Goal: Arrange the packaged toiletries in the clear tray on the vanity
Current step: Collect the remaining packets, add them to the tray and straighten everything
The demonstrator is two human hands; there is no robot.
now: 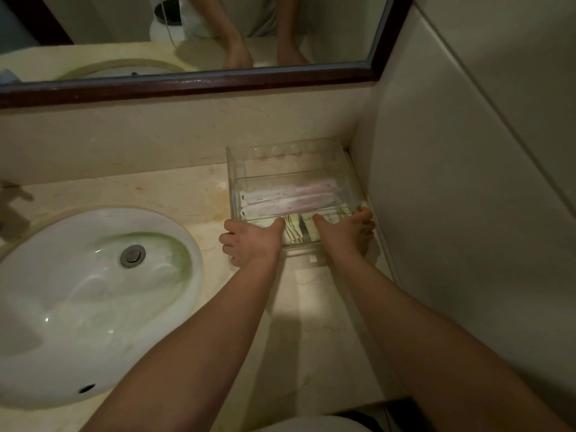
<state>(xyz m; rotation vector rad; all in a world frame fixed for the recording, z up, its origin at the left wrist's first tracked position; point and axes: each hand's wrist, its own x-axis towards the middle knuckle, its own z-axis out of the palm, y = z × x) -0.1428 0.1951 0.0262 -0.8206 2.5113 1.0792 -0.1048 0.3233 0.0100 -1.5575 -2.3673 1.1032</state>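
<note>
Both forearms [202, 338] were bare along all their visible length, slim and smooth, entering from 5 and 7 o'clock at the lower edge. The left hand [249, 243] and the right hand [350, 232] were bare as well, their nails too blurred to judge. At 6 o'clock a rounded patch of pale, whitish garment [311, 424] showed at the edge. In the mirror [218, 84] at 12 o'clock, the reflection showed light-coloured cloth [258, 14] between two bare arms.
</note>
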